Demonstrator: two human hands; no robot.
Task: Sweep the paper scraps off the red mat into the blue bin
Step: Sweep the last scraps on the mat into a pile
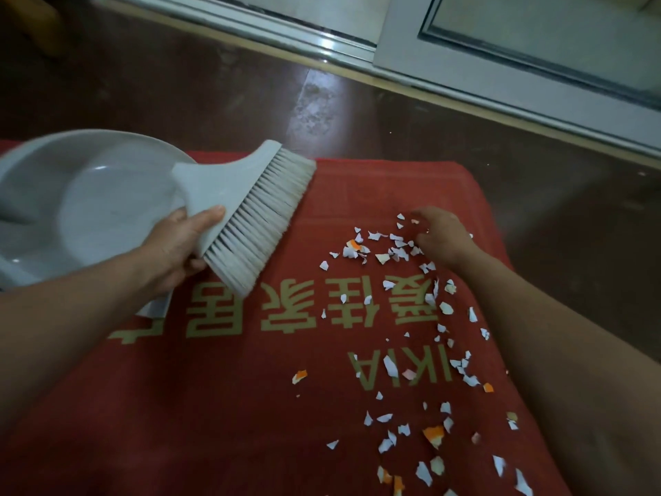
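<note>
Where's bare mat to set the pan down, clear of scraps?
Bare: near-left of the red mat, below the gold lettering, left of the paper scraps; also the far strip between the brush and right hand. Crowded: the right side, from that hand to the near edge.

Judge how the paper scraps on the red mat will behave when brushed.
The paper scraps look small, thin and torn, so probably very light and apt to scatter. The red mat looks like fabric, so some may cling. The long bristles of the brush might skip over flat ones.
</note>
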